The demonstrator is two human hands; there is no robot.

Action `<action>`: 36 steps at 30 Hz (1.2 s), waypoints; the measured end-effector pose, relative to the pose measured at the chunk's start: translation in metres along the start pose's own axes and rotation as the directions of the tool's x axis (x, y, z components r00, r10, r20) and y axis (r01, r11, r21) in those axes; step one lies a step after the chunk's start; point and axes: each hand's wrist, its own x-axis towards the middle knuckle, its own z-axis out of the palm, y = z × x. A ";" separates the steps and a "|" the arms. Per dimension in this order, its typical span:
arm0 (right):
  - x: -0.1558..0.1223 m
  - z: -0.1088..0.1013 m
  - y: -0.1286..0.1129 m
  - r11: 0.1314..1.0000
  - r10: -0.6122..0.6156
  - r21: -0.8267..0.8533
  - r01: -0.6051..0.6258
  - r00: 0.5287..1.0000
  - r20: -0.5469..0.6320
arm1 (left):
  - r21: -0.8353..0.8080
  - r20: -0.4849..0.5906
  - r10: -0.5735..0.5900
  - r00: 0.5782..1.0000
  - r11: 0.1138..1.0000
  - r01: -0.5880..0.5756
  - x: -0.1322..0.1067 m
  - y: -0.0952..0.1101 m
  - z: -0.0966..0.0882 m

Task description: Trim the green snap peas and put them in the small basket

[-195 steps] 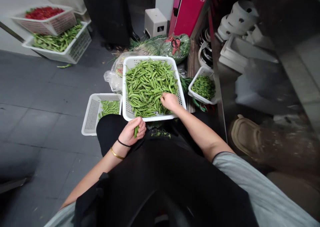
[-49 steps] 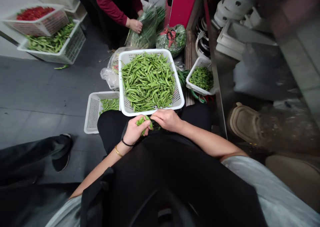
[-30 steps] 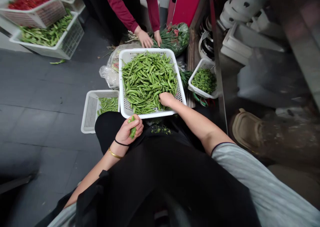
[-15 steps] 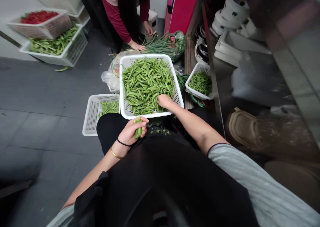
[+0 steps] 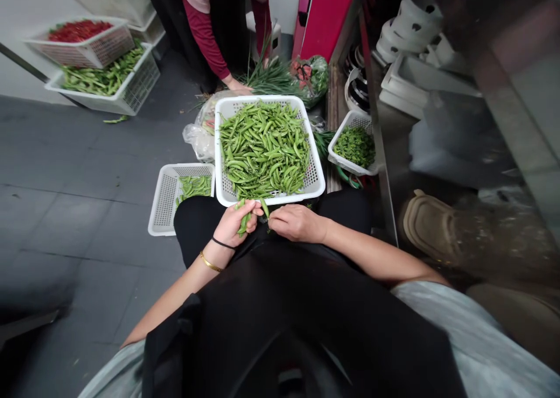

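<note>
My left hand (image 5: 234, 226) is shut on a green pea pod (image 5: 243, 225) just below the front rim of a large white mesh basket (image 5: 262, 98), which is heaped with pea pods (image 5: 262, 147). A second pod (image 5: 265, 208) sticks up by my left fingers. My right hand (image 5: 297, 223) lies over my black-clad lap, its fingertips close to those pods. Whether it pinches something small is hidden. To the left, a shallow white basket (image 5: 166, 205) holds a thin layer of pods (image 5: 195, 185).
A co-worker's hand (image 5: 238, 86) touches green onions (image 5: 271, 77) behind the large basket. Stacked baskets of red chillies (image 5: 79, 31) and pods (image 5: 102, 77) stand at the back left. A basket of chopped greens (image 5: 356, 147) sits right, beside a metal counter edge (image 5: 380, 176).
My right hand has come back from the pods in the basket to my lap beside my left hand. The co-worker has shifted the green onions closer to the large basket.
</note>
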 end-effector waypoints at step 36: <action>-0.009 -0.044 0.027 0.751 0.615 0.244 -0.613 0.785 0.079 | 0.109 -0.086 0.195 0.977 0.977 -0.186 -0.008 0.010 0.003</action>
